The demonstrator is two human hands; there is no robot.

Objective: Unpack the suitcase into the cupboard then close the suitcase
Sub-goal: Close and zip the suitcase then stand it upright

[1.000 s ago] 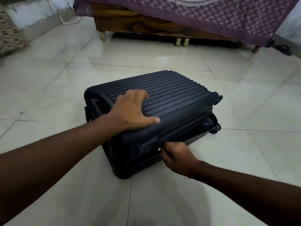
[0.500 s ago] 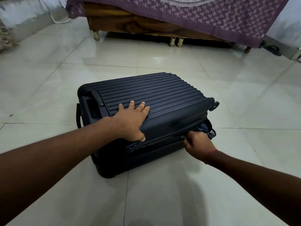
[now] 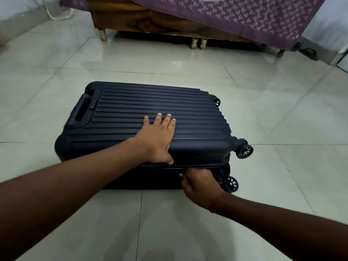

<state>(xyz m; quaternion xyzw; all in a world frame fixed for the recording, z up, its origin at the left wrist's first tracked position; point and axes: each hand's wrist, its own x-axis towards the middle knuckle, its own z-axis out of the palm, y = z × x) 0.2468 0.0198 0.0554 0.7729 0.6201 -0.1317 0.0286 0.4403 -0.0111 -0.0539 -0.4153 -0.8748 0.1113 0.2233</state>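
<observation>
- The suitcase (image 3: 146, 129) lies flat on the tiled floor (image 3: 282, 110), at the centre of the view, lid down on the base.
- The left hand (image 3: 158, 138) presses flat on the ribbed lid, fingers straight, thumb over the near edge.
- The right hand (image 3: 199, 183) pinches the zip pull (image 3: 181, 175) on the near side, fingers curled.
- Progress: unpacking appears complete; closing is under way. The seam gapes at the near right corner by the wheels (image 3: 244, 150), so the zip run is judged unfinished.
- The cupboard is not in view.
- Room: a wooden bed (image 3: 150, 21) with a purple patterned cover (image 3: 235, 14) stands at the far side.
</observation>
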